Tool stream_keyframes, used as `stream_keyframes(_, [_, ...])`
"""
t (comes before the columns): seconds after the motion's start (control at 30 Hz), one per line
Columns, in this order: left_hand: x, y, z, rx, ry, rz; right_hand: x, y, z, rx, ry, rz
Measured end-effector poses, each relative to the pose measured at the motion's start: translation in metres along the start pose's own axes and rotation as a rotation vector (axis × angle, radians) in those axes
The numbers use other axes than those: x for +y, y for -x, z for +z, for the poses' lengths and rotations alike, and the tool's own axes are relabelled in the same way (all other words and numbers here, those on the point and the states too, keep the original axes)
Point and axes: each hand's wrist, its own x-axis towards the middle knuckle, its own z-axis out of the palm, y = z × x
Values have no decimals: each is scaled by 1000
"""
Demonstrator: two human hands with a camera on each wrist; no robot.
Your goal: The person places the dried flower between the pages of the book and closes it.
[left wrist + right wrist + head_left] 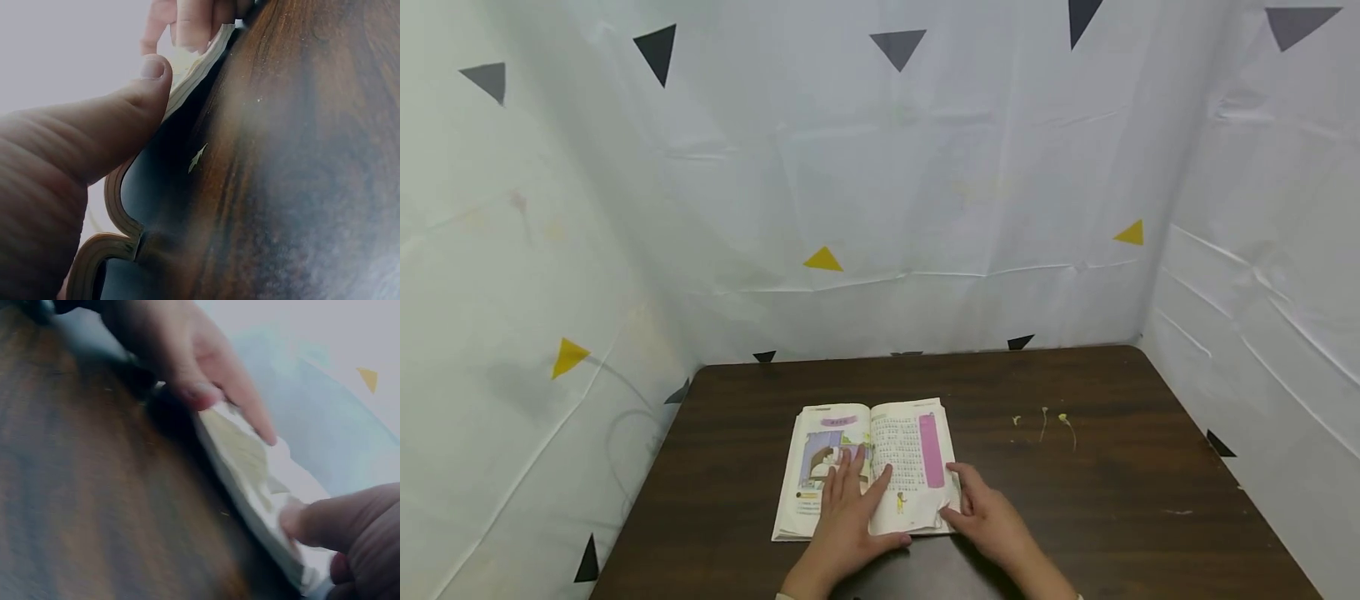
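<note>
An open picture book (898,508) lies on the dark table, with a drawing on its left page and text beside a pink strip on its right page. My left hand (844,521) rests spread over the middle of the book, its thumb near the bottom edge of the right page. At the book's lower right corner, my right hand (992,523) has its thumb on the page and its other fingers curled at the side edge. The page corner is slightly crumpled under that thumb. In the right wrist view the thumb (312,522) presses the paper.
Small thin-stemmed flowers (1067,422) lie on the wooden table (1120,508) to the right of the book. White sheeting (925,192) with coloured triangles stands behind the table and at both sides. A tiny leaf-like scrap (197,158) lies close to the book's bottom edge.
</note>
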Motion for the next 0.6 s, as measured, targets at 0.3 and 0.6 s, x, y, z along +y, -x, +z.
stream_keyframes(0.3, [0, 0, 1, 8, -63, 37, -8, 3, 13, 121, -187, -167])
stream_keyframes(0.6, [0, 0, -2, -13, -107, 75, -6, 2, 18, 20, -312, -303])
